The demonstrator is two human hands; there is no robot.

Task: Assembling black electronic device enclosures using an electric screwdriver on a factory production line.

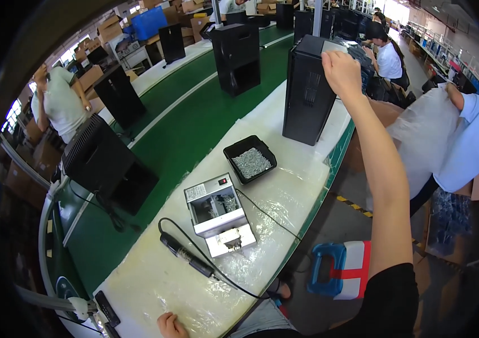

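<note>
My right hand [343, 73] is raised at the end of a stretched arm, its fingers closed over the top edge of a tall black tower-shaped case [306, 96] with vent slots. The case stands upright on the film-covered white table. At the near edge of the table, my left hand [171, 325] rests with its fingers curled together and nothing visible in them. Between the hands sit a black electric screwdriver [186, 254] with a cable, a grey screw feeder [217, 205] with screws inside, and a black tray [255, 179] of small silver screws.
A green conveyor line [177, 143] curves along the left, carrying several black cases [236, 59]. A blue, white and red step stool [338, 270] stands on the floor. At the right a person [470, 135] handles clear plastic film [422, 135]; another person stands far left [62, 101].
</note>
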